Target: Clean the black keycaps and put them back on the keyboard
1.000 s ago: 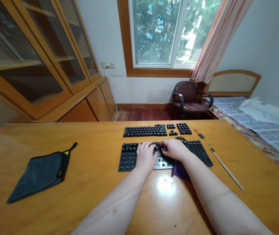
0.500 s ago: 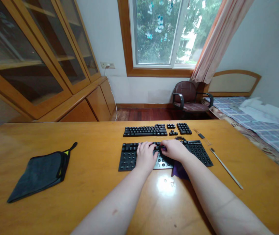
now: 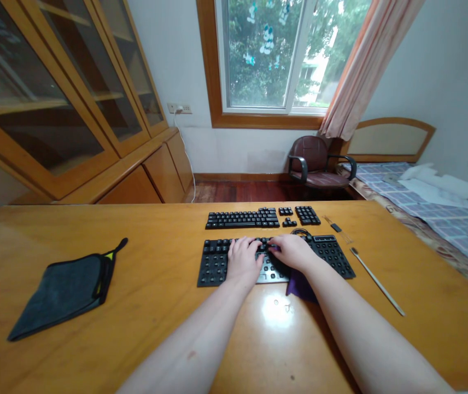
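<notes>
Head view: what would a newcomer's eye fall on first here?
Probably the bare left hand and bare right hand at the long black, part-stripped keyboard near the middle of the glossy brown wooden table. Just beyond the keyboard, loose black keycaps lie grouped in keyboard layout. The folded dark-grey cloth with black edging on the table's left and the bright, white-framed window at the back also stand out.

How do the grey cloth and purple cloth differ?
Color: the grey cloth has dark trim and some yellow; the purple cloth shows only purple.
Place: the grey cloth lies well left of the keyboard; the purple cloth is under the right hand.
Visibility: the grey cloth is exposed; the purple cloth is partly hidden.
Both look like soft fabric.
</notes>
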The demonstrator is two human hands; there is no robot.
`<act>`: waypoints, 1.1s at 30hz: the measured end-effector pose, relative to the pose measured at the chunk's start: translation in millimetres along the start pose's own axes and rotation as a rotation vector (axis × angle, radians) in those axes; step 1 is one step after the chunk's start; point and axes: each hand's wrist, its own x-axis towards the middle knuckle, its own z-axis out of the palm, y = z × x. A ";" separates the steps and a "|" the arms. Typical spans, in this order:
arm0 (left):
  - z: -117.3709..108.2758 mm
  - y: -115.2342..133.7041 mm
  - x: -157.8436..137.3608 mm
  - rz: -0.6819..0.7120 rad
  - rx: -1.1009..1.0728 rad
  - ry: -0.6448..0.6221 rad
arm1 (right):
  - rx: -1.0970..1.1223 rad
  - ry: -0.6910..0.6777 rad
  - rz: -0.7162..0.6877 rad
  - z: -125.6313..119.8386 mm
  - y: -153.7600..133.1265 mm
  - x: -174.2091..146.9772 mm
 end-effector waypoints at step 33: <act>-0.7 0.9 -0.4 -0.001 0.113 -0.123 | 0.309 0.038 0.215 12.8 8.3 6.0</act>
